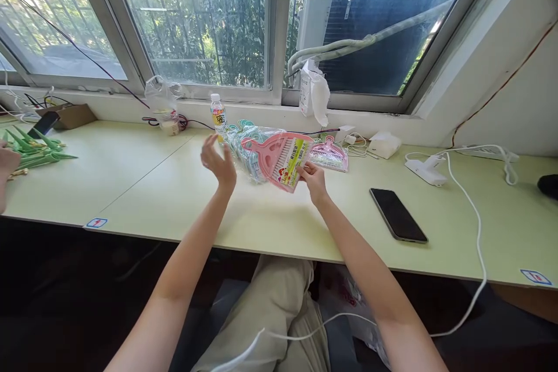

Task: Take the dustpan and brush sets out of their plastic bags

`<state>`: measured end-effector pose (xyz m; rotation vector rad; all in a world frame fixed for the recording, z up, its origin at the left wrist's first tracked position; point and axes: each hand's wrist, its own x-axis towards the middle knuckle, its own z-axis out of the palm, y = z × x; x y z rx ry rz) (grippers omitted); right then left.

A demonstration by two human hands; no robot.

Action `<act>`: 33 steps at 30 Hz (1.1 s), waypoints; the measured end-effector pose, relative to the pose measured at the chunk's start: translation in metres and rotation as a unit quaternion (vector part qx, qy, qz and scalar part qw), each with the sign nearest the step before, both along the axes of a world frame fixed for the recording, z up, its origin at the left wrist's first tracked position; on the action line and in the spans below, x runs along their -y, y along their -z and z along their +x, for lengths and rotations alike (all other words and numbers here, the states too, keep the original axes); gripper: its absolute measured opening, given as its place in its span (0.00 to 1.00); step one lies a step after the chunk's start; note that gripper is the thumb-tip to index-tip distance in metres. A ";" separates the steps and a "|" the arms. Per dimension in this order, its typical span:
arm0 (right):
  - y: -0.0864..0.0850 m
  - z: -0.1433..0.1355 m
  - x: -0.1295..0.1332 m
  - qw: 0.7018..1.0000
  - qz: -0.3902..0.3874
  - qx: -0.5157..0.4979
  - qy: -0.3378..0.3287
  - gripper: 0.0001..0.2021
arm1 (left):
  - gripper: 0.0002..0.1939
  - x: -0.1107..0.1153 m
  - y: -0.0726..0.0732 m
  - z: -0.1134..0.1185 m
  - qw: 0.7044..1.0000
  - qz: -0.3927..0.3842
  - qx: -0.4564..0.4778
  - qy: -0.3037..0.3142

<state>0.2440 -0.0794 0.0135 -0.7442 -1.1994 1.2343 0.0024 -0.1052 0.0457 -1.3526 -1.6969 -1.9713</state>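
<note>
— So where's that pink dustpan set (pixel 283 160) sitting?
— Right hand (pixel 313 179) is pinching its lower right edge, so it's hanging just past the fingertips, above the desk (pixel 174 186).
— And the left?
— Left hand (pixel 220 163) is hovering near the handle side, fingers loosely spread, gripping nothing.

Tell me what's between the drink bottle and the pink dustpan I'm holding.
In the head view, a pile of plastic-wrapped green packs lies between the bottle and the dustpan.
</note>
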 end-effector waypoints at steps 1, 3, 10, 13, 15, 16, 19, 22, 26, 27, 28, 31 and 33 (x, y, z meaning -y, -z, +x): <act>0.000 0.001 0.000 1.000 -0.002 -0.009 0.008 0.24 | 0.18 0.002 -0.003 -0.003 0.998 0.034 0.037 -0.037; 0.000 0.002 -0.001 0.999 -0.007 -0.029 0.023 0.24 | 0.16 0.003 -0.007 -0.011 0.984 0.089 0.142 -0.066; 0.001 0.005 -0.003 0.994 -0.014 -0.099 0.042 0.21 | 0.22 -0.012 0.003 0.007 0.875 0.000 0.345 0.339; 0.001 0.003 -0.003 0.995 -0.013 -0.090 0.039 0.21 | 0.29 -0.011 0.013 0.036 0.798 -0.120 0.287 0.516; 0.002 0.000 -0.002 0.996 -0.009 -0.075 0.037 0.21 | 0.36 -0.007 0.017 0.047 0.775 -0.151 0.261 0.556; 0.002 -0.002 -0.002 0.997 -0.006 -0.067 0.036 0.21 | 0.38 -0.005 0.019 0.049 0.772 -0.154 0.256 0.561; 0.003 -0.008 0.001 0.998 -0.001 -0.051 0.031 0.22 | 0.39 -0.001 0.020 0.050 0.768 -0.157 0.258 0.565; 0.003 -0.014 0.005 0.998 0.003 -0.053 0.028 0.21 | 0.37 0.002 0.022 0.050 0.761 -0.174 0.270 0.563; 0.002 -0.019 0.010 0.997 0.006 -0.072 0.041 0.21 | 0.31 0.004 0.026 0.060 0.744 -0.205 0.272 0.575; 0.001 -0.019 0.011 0.996 0.005 -0.076 0.044 0.21 | 0.31 0.005 0.026 0.063 0.743 -0.202 0.270 0.578; 0.000 -0.019 0.011 0.996 0.003 -0.077 0.045 0.21 | 0.31 0.005 0.027 0.064 0.745 -0.196 0.269 0.579; -0.002 -0.018 0.012 0.997 -0.009 -0.076 0.033 0.21 | 0.31 0.005 0.026 0.066 0.759 -0.168 0.263 0.572; -0.003 -0.016 0.012 0.996 -0.021 -0.078 0.022 0.22 | 0.32 0.006 0.026 0.064 0.767 -0.160 0.253 0.568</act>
